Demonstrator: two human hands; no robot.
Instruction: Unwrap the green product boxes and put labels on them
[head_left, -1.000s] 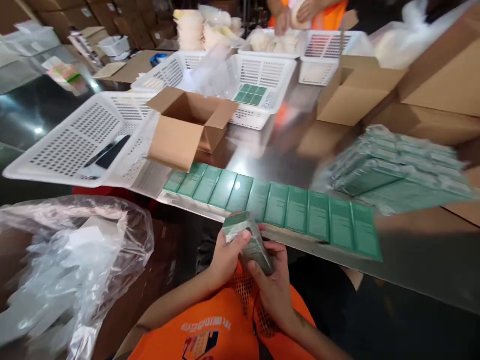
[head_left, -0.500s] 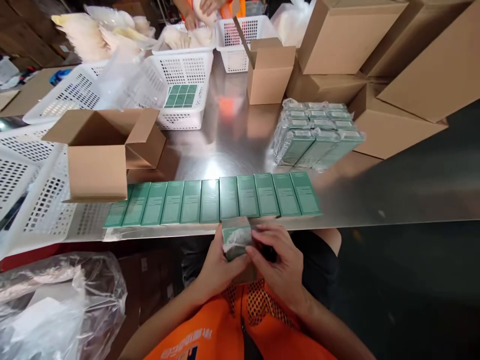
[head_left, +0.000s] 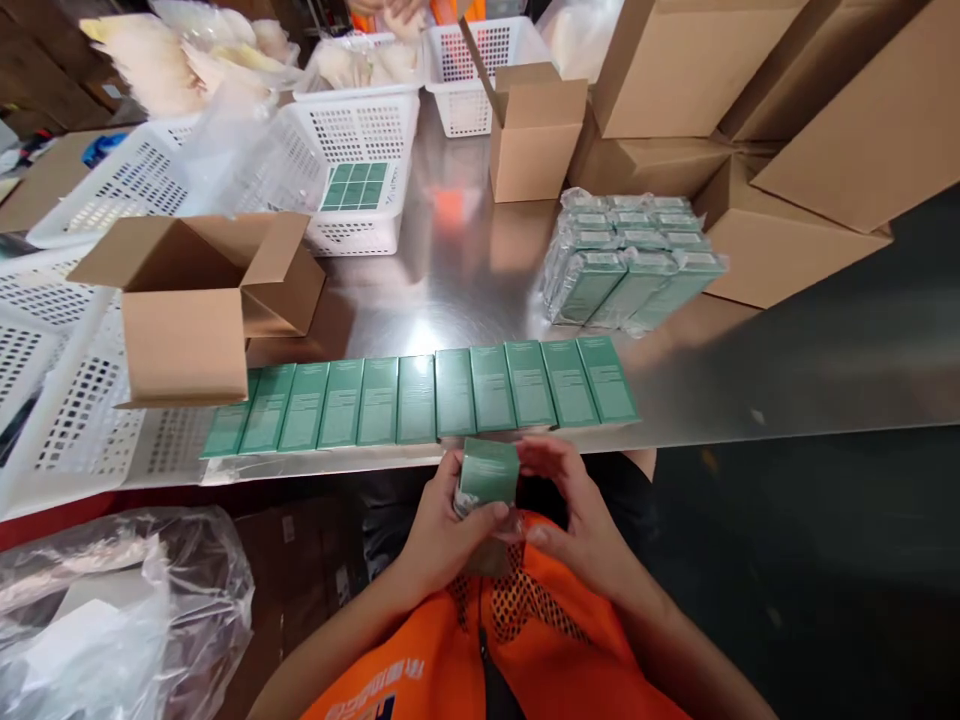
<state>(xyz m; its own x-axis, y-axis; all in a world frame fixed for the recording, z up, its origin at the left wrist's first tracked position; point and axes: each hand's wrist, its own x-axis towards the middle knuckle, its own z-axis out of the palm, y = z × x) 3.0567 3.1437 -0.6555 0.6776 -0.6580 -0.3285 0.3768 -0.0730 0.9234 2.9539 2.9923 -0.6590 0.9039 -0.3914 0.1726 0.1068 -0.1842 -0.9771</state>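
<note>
A small green box [head_left: 489,472] with clear plastic around its lower part is in my left hand [head_left: 442,525], held just off the table's front edge. My left thumb lies across its near side, with the fingers behind its left side. Close to the box's right side, my right hand [head_left: 581,520] has its thumb and curved fingers spread apart, and the fingers are slightly blurred. Whether its fingertips touch the box is hard to see. Just beyond my hands, a row of green boxes [head_left: 454,392] lies side by side along the metal table's edge.
Plastic-wrapped green boxes [head_left: 637,265] stand stacked at the right. An open carton [head_left: 184,345] covers the row's left end; another carton [head_left: 536,145] stands farther back. White baskets [head_left: 352,238] and large cartons [head_left: 802,230] flank the metal table [head_left: 420,300]. A co-worker's hand [head_left: 405,10] shows behind.
The green box has turned in my left hand, so a plain green face now shows where crumpled plastic was. My right hand has opened and drawn slightly away to the right.
</note>
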